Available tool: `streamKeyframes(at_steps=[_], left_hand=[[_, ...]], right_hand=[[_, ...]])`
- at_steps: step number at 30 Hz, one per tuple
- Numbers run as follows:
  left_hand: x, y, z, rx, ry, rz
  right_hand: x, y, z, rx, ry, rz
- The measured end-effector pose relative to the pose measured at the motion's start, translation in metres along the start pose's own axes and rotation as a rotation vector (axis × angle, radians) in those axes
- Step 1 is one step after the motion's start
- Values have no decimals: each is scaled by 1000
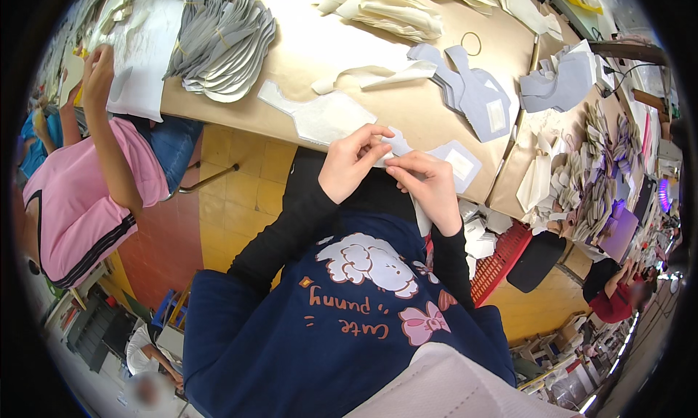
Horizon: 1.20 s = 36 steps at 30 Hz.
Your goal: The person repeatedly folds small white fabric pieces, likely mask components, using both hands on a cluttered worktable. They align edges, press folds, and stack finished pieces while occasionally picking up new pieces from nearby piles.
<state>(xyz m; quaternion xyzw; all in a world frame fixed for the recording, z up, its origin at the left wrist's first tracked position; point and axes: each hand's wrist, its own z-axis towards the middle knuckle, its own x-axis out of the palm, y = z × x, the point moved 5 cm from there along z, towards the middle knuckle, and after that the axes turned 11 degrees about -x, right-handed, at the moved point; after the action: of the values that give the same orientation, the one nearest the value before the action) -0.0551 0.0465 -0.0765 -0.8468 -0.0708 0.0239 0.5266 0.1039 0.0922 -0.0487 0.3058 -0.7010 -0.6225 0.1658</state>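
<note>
Both hands work at the near table edge: left hand point(352, 167) and right hand point(429, 181) meet fingertip to fingertip, each pinching a small pale grey cut piece point(396, 143) between thumb and forefinger, other fingers curled in. The piece sits just off the brown paper-covered table point(305, 47), over the person's lap, beside a grey piece with a white patch point(458, 163) lying at the edge. What exactly the fingertips do (peel, fold, stick) can't be made out, too small. Risks, as I judge them: the grip is tip-only w/ no table support under it, so a slip drops the piece into the lap or onto the tiled floor point(240, 192); pulling unevenly btwn the two pinches could crease or skew it; the patched piece hangs close to the edge and a wrist nudge could knock it off. Stack of grey pieces point(472, 90) is near, so mixing is possible. A neighbour in a pink shirt point(80, 200) works at left, well apart, not a hazard.
</note>
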Motion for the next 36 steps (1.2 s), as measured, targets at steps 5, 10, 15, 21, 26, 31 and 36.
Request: streamKeyframes(at_steps=[5,10,15,21,26,31,36], left_hand=[[-3,-10,1,-25,56,12],[-3,-12,2,-71,85,-34],[-4,-9,5,-95,28,-10],[-22,-26,1,138,-234,216],[-30,-30,2,119,-236,245],[-32,-30,3,122,-224,255],[-32,-34,3,191,-238,284]], right_hand=[[-2,1,4,79,-101,38],[-5,0,5,96,-88,2],[-5,-8,5,93,-150,27],[-11,-9,11,102,-141,-29],[-9,-10,18,99,-116,-24],[-5,-15,22,108,-129,-28],[-5,-15,24,103,-130,-87]])
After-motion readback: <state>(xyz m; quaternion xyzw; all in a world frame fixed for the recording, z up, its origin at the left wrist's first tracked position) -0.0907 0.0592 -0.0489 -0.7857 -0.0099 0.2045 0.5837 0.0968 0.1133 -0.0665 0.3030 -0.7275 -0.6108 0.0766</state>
